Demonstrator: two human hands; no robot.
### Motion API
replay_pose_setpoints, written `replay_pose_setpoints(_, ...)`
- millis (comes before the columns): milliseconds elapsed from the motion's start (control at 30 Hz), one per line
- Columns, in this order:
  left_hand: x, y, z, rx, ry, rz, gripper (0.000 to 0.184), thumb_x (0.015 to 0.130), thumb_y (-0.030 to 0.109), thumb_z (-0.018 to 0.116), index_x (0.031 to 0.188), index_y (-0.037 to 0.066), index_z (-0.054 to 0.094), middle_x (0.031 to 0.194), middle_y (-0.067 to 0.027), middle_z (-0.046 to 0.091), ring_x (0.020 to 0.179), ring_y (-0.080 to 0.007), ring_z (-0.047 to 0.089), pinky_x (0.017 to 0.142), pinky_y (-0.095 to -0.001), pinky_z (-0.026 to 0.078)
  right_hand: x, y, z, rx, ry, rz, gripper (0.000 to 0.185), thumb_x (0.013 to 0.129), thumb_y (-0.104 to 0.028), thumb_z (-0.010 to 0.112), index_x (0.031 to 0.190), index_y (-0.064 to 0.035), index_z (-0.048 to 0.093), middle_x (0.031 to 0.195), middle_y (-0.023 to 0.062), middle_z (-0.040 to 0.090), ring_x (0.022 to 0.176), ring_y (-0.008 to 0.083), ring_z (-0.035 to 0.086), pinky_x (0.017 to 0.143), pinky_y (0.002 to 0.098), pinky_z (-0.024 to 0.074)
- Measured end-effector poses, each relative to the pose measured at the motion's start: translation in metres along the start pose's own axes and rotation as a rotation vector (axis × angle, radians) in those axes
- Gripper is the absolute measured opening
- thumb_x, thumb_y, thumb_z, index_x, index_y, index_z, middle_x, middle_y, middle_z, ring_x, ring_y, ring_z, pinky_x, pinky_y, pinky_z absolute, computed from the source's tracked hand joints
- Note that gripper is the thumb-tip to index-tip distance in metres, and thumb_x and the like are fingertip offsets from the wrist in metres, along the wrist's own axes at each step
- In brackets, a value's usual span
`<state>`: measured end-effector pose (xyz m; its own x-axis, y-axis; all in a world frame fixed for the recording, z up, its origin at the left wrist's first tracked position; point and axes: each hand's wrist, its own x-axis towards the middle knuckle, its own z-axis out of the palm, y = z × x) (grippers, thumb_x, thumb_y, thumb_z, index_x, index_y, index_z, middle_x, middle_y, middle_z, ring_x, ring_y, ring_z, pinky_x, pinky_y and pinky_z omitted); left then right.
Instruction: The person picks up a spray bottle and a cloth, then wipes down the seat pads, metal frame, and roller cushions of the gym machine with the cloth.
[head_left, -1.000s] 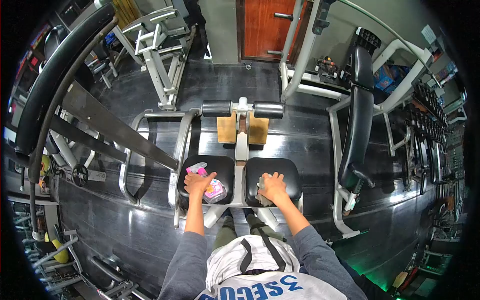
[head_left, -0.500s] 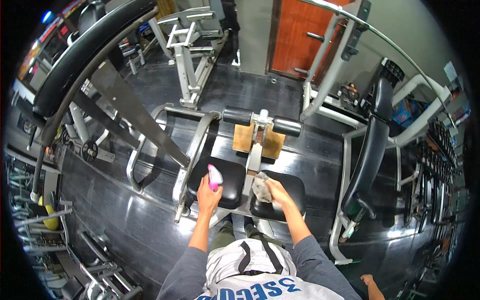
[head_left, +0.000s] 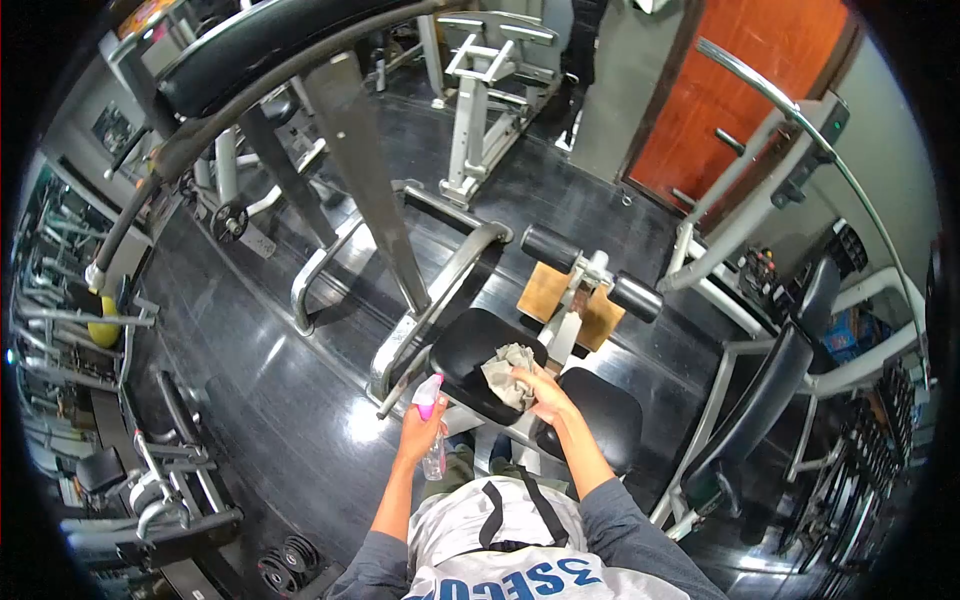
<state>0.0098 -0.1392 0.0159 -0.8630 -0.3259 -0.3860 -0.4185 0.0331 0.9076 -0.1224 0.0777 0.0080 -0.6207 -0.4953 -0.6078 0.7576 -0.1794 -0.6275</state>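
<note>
Two things in bare hands: a spray bottle point(head_left: 427, 408) on the left, a crumpled cloth point(head_left: 508, 378) on the right. Spray bottle roughly upright, with a whitish nozzle head on top, bright pink at the trigger and collar, and a clear, see-through body showing below the fist, tinged pink along one side. Wrapped closely round the neck by the left hand point(head_left: 418, 434), just off the front corner of the left seat pad point(head_left: 468, 338). Label side not readable from this angle.

Cloth greyish beige, limp and matte, bunched into loose, uneven folds with shadowed creases and a ragged outline. Pinched between thumb and fingers of the right hand point(head_left: 547, 397), over the near right part of the left seat pad; contact with the surface hard to tell.

Right seat pad point(head_left: 608, 415) close beside, black and smooth like its neighbour, with rounded corners. Beyond both, two black rollers point(head_left: 636, 296) on a pale metal post, above a wooden board point(head_left: 543, 291).
</note>
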Motion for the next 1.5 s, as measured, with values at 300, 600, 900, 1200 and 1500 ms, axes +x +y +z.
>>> replay_pose_setpoints(300, 0.02, -0.008, -0.023, 0.086, 0.019, -0.042, 0.046, 0.092, 0.04, 0.061, 0.114, 0.0, 0.057, 0.075, -0.0049, 0.061, 0.049, -0.0125, 0.058, 0.049, -0.0297, 0.046, 0.002, -0.001, 0.048, -0.099, -0.04, 0.098, 0.064, 0.087, -0.013, 0.063, 0.141, -0.0205, 0.031, 0.119, 0.0063, 0.058, 0.104, 0.0199, 0.061, 0.071, 0.0414, 0.0574)
replay_pose_setpoints(600, 0.044, -0.005, -0.045, 0.083, -0.095, -0.027, 0.036, 0.09, 0.032, 0.066, 0.103, -0.001, 0.061, 0.069, -0.003, 0.059, 0.048, -0.01, 0.054, 0.046, -0.0281, 0.045, 0.0, 0.035, 0.037, -0.403, 0.32, -0.335, 0.056, 0.079, -0.013, 0.068, 0.129, -0.0005, 0.048, 0.117, 0.0068, 0.059, 0.102, 0.0164, 0.058, 0.091, 0.0286, 0.0434)
replay_pose_setpoints(900, 0.056, -0.007, -0.09, -0.039, -0.23, -0.046, 0.036, 0.09, 0.035, 0.066, 0.101, 0.001, 0.063, 0.071, -0.0009, 0.057, 0.051, -0.0103, 0.055, 0.046, -0.0274, 0.046, 0.015, 0.007, 0.08, -1.084, 0.543, -0.679, 0.039, 0.072, -0.014, 0.073, 0.108, 0.0, 0.063, 0.101, 0.0158, 0.065, 0.093, 0.032, 0.065, 0.081, 0.0369, 0.0501)
replay_pose_setpoints(1200, 0.061, -0.011, -0.119, -0.119, -0.275, -0.109, 0.041, 0.09, 0.038, 0.064, 0.108, 0.001, 0.061, 0.085, -0.0047, 0.062, 0.054, -0.0109, 0.056, 0.05, -0.0274, 0.048, 0.081, 0.0, 0.115, -1.575, 0.277, -0.754, 0.035, 0.07, -0.005, 0.069, 0.105, -0.0127, 0.068, 0.106, 0.0064, 0.064, 0.095, 0.031, 0.061, 0.082, 0.0409, 0.0492)
replay_pose_setpoints(1500, 0.07, -0.015, -0.123, -0.183, -0.276, -0.126, 0.046, 0.089, 0.034, 0.067, 0.118, 0.0, 0.059, 0.093, -0.0074, 0.064, 0.066, -0.0138, 0.061, 0.051, -0.028, 0.05, 0.065, 0.012, 0.121, -1.895, -0.044, -0.716, 0.045, 0.065, -0.001, 0.067, 0.106, -0.0197, 0.068, 0.116, -0.0032, 0.059, 0.105, 0.0236, 0.053, 0.092, 0.0431, 0.0455)
